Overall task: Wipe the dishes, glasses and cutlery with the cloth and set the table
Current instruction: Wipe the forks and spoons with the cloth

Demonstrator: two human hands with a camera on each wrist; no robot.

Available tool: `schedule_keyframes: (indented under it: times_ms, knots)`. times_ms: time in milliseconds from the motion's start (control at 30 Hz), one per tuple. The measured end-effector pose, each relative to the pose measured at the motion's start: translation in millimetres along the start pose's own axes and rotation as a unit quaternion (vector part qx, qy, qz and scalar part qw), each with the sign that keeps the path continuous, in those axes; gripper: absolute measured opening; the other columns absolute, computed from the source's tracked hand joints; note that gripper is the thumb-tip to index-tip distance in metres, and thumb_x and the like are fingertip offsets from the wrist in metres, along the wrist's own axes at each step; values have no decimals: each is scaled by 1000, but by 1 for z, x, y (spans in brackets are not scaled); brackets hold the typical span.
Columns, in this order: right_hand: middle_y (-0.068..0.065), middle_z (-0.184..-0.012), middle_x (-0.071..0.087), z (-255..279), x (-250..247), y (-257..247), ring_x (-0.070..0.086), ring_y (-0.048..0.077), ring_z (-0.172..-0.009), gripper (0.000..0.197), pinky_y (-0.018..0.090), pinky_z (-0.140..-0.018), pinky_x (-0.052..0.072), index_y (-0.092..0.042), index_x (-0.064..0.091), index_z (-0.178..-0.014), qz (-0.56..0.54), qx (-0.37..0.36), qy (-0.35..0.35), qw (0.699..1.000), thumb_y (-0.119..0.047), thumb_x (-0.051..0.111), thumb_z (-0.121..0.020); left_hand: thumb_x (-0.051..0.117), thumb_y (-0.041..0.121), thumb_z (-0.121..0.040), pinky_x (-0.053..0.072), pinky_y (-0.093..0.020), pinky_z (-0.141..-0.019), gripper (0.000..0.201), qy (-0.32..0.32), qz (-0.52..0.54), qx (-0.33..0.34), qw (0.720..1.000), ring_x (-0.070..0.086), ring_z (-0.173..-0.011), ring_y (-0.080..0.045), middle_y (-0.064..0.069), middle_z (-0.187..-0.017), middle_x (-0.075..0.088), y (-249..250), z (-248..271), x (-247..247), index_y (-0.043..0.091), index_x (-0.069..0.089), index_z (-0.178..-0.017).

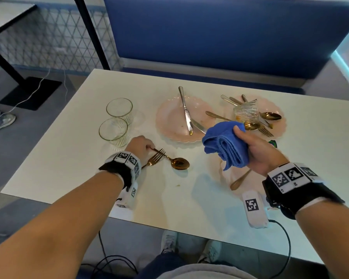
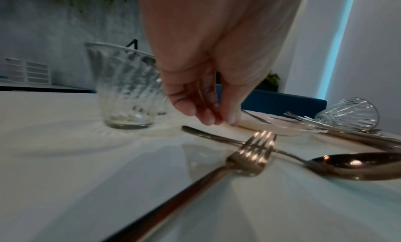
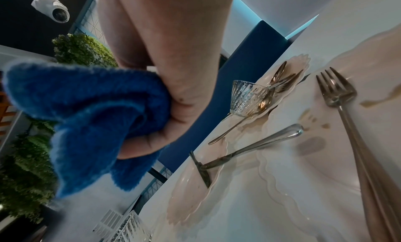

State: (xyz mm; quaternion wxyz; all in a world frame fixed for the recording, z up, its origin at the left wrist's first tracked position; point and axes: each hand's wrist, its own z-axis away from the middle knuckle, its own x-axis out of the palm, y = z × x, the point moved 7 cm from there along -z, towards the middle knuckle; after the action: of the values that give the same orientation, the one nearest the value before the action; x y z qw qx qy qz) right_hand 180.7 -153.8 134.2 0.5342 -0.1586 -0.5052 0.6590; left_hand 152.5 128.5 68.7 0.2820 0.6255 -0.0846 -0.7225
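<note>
My left hand (image 1: 149, 147) hovers low over the white table (image 1: 69, 158), its fingertips (image 2: 208, 119) loosely together just above the handle end of a gold spoon (image 1: 179, 163), holding nothing. A gold fork (image 1: 154, 158) lies with its tines across that spoon's handle. My right hand (image 1: 248, 141) grips a bunched blue cloth (image 1: 226, 146) in the air above a pale plate (image 3: 325, 160) that carries a fork (image 3: 338, 94). Two empty glasses (image 1: 119, 109) (image 1: 113, 129) stand upright at the left.
A pink plate (image 1: 169, 121) with two knives (image 1: 184, 109) sits mid-table. Another pink plate (image 1: 278, 106) at the back right holds a tipped glass (image 1: 246, 113) and several pieces of cutlery. A blue bench (image 1: 210, 37) runs behind the table.
</note>
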Motion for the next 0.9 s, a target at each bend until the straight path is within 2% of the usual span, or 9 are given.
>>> schedule_keyframes:
  times_ms: [100, 167, 233, 333, 467, 600, 700, 800, 900]
  knots:
    - [7, -99, 71, 0, 0, -2, 69, 23, -80, 34, 36, -71, 58, -16, 58, -114, 18, 0, -2, 1000, -35, 36, -97, 52, 9, -88, 45, -29, -90, 26, -66, -69, 16, 995, 56, -102, -30, -13, -109, 52, 11, -16, 19, 14, 68, -107]
    - [8, -101, 70, 0, -4, -3, 69, 24, -81, 35, 36, -71, 58, -15, 57, -117, 24, 2, 3, 1000, -35, 37, -96, 57, 12, -85, 48, -34, -89, 19, -87, -94, 25, 992, 58, -96, -31, -7, -99, 46, 12, -20, 27, 18, 70, -97]
    - [9, -102, 69, 0, -6, -4, 69, 23, -80, 37, 35, -68, 60, -12, 55, -121, 22, 2, 7, 1000, -34, 37, -96, 60, 13, -81, 49, -36, -84, 12, -76, -94, 31, 992, 57, -91, -29, -4, -93, 46, 13, -20, 27, 18, 70, -85]
    - [9, -102, 70, -1, -10, -4, 70, 22, -79, 40, 33, -66, 59, -9, 52, -126, 17, 3, 14, 1000, -32, 37, -98, 59, 12, -80, 47, -35, -83, 12, -63, -120, 43, 990, 52, -96, -25, -5, -96, 51, 15, -21, 25, 19, 69, -81]
    - [12, -108, 67, -5, -11, -3, 69, 21, -82, 44, 33, -66, 59, -7, 49, -131, 24, 9, 23, 999, -33, 38, -98, 55, 15, -86, 37, -33, -87, 14, -79, -203, 78, 973, 45, -106, -22, 0, -108, 52, 26, -29, 26, 23, 66, -90]
    - [16, -117, 63, -9, -13, 1, 67, 23, -87, 44, 31, -65, 58, -7, 48, -133, 27, 22, 35, 999, -33, 40, -98, 52, 18, -88, 32, -35, -91, 14, -100, -230, 113, 962, 42, -111, -22, 5, -112, 53, 36, -34, 26, 24, 64, -94]
    - [18, -122, 61, -12, -15, 4, 65, 24, -89, 45, 30, -66, 58, -6, 48, -133, 34, 29, 40, 998, -33, 40, -98, 52, 19, -89, 25, -41, -103, 12, -109, -227, 131, 959, 42, -112, -20, 5, -108, 61, 42, -37, 25, 22, 62, -95]
    - [19, -126, 59, -15, -17, 5, 64, 27, -94, 44, 35, -75, 60, -6, 47, -133, 37, 33, 41, 998, -32, 38, -98, 54, 18, -90, 4, -48, -115, 12, -151, -216, 126, 956, 44, -115, -21, 0, -107, 64, 47, -39, 24, 17, 61, -99]
    - [20, -128, 58, -18, -21, 6, 61, 33, -105, 44, 42, -86, 54, -6, 45, -135, 38, 33, 41, 998, -31, 36, -99, 55, 16, -89, -3, -45, -116, 12, -159, -190, 137, 959, 48, -110, -22, 1, -98, 64, 50, -41, 20, 14, 62, -99]
